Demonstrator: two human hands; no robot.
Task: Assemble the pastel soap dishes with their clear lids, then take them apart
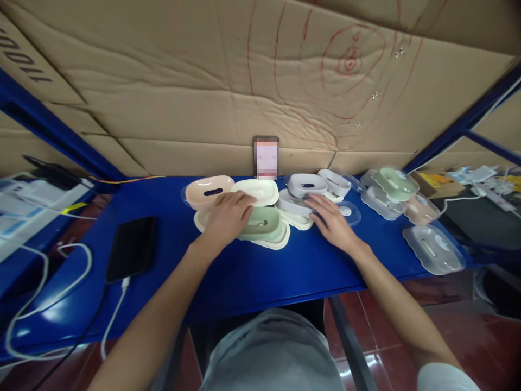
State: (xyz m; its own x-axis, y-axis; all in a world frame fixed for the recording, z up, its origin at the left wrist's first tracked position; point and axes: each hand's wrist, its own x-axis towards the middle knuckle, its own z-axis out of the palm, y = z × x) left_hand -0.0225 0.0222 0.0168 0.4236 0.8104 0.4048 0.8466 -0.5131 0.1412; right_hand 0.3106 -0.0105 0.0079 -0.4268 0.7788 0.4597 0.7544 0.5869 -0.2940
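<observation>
My left hand (230,216) lies palm down over the middle of a group of oval soap-dish-like plastic boxes, fingers stretched out by the rim of a cream dish (260,191). A peach dish (203,191) with a slot is behind its wrist side, and a green dish (262,224) sits just to its right on a cream lid or tray (279,242). My right hand (331,220) has its fingers apart, the tips at the edge of a grey dish (292,203). Another grey dish (305,184) with a dark slot stands behind. The undersides of both hands are hidden.
Clear-covered dishes in green (393,183), peach (421,209) and grey (435,250) lie at the right of the blue table (244,293). A phone (266,157) leans on the cardboard wall. A black tablet (131,247) with a white cable (116,315) lies left.
</observation>
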